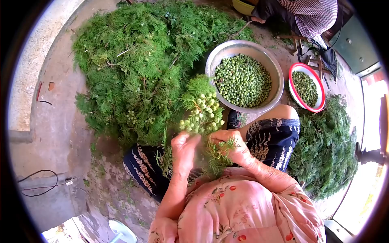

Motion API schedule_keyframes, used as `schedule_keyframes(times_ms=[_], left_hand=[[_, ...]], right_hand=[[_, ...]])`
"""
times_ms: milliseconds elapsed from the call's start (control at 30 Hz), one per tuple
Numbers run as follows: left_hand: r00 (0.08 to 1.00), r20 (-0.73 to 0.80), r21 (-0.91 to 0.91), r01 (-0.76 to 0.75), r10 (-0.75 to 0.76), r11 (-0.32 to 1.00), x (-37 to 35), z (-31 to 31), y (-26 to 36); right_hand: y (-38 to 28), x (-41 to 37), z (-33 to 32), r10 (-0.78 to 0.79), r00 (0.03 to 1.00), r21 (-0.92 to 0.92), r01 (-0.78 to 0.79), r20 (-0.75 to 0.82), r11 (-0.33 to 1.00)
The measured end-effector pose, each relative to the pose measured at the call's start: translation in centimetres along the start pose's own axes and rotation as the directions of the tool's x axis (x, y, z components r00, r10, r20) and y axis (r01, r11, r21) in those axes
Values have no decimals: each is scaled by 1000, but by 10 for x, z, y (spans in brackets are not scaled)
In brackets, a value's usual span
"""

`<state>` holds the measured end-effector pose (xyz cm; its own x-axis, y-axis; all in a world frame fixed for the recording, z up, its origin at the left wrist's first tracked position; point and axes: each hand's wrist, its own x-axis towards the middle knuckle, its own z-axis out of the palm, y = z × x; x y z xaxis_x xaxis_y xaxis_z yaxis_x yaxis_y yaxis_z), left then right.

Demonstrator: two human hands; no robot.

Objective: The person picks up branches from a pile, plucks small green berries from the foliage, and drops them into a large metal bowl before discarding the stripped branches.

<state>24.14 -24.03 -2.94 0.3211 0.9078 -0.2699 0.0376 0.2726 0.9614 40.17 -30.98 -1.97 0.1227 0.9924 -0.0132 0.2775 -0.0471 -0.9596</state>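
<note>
A leafy green cypress branch (204, 109) with pale round seed cones rises in front of my lap. My left hand (184, 149) is closed at the lower left of its cone cluster, slightly blurred. On the other side my right hand (233, 146) has its fingers closed around greenery of the branch, with small sprigs poking out over the knuckles. Loose green foliage lies between and below both hands. Just beyond them stands a wide metal basin (279, 87), holding many green cones.
A large heap of cut branches (129, 69) covers the floor ahead and left. At right are a red-rimmed basin (292, 87) of cones and another branch pile (324, 154). Another person (312, 16) sits at the upper right, near a yellow basin (243, 7). A cable (40, 172) lies left.
</note>
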Motion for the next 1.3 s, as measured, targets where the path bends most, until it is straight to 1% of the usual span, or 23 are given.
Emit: schedule_keyframes(times_ms=[33, 67, 100, 133, 167, 233, 267, 300, 367, 433, 467, 500, 533, 567, 633, 733, 833, 967, 1000, 1067, 1200, 1233, 1300], left_hand=[[1000, -16, -24, -4, 4, 1000, 1, -1, -1], [999, -33, -47, -8, 6, 999, 1, -2, -2], [999, -52, -70, -11, 8, 997, 1, -3, -3], [997, -72, -70, -4, -1, 998, 0, -3, 1], [997, -75, -128, -18, 8, 992, 0, -3, 2], [998, -59, -140, -42, 34, 989, -2, -4, 4], [998, -54, -163, -35, 26, 986, -2, -2, 3], [999, -51, -185, -29, 20, 982, -2, -1, 3], [998, -59, -223, -21, 8, 975, -3, 2, 4], [996, -84, -256, -20, -1, 967, -6, 7, 9], [996, -85, -230, -34, 14, 973, -6, 4, 8], [996, -84, -205, -47, 30, 978, -6, 0, 5], [995, -83, -182, -61, 46, 981, -6, -2, 4], [994, -110, -210, -36, 13, 977, -8, -1, 5], [986, -156, -268, 10, -53, 963, -11, 4, 10], [935, -355, -252, -87, -8, 964, -13, 13, -1], [994, -107, -290, -1, -32, 957, -9, 5, 7], [991, -132, -263, -52, 17, 963, -8, 12, 13], [991, -129, -249, -56, 24, 967, -8, 11, 11], [992, -123, -244, -52, 23, 968, -9, 10, 11], [989, -146, -273, -29, -12, 962, -10, 7, 7], [987, -160, -276, -23, -22, 961, -10, 5, 5], [990, -136, -270, -59, 23, 961, -10, 4, 7]], right_hand=[[-3, 0, -6, 50, 998, 2, -50, 30, 999], [9, -2, -8, 65, 997, 203, -53, -50, 978], [11, 3, -19, -30, 993, -60, 23, -113, 998], [11, 8, -26, 27, 976, -9, -30, -216, 1000], [11, 11, -31, 90, 945, 48, -79, -316, 996], [-1, 19, -36, 182, 925, 341, -62, -333, 938], [-21, 22, -36, 176, 941, 403, -48, -288, 914], [-26, 24, -29, 130, 954, 420, -5, -269, 908], [-31, 27, -12, 3, 976, 333, 71, -217, 940], [-31, 27, 5, 35, 979, 217, 10, -200, 976], [-30, 26, 10, 71, 982, 167, -42, -174, 985], [-26, 25, 15, -15, 981, 72, 29, -193, 997], [-18, 25, 20, -52, 972, 27, 60, -231, 998], [-14, 25, 25, -89, 960, -20, 86, -266, 996], [-14, 23, 26, -77, 967, -38, 70, -244, 997], [-14, 23, 25, -80, 966, -54, 69, -245, 996], [-12, 23, 28, -62, 965, -20, 59, -254, 998], [-14, 22, 28, -82, 965, -32, 76, -248, 997], [-15, 22, 27, 46, 978, 116, -22, -203, 993], [-16, 23, 24, 274, 960, 384, -232, -57, 894], [-13, 23, 17, 403, 914, 696, -319, 47, 643], [-15, 22, 15, 387, 921, 701, -308, 49, 644], [-16, 22, 15, 316, 948, 719, -249, 44, 649]])
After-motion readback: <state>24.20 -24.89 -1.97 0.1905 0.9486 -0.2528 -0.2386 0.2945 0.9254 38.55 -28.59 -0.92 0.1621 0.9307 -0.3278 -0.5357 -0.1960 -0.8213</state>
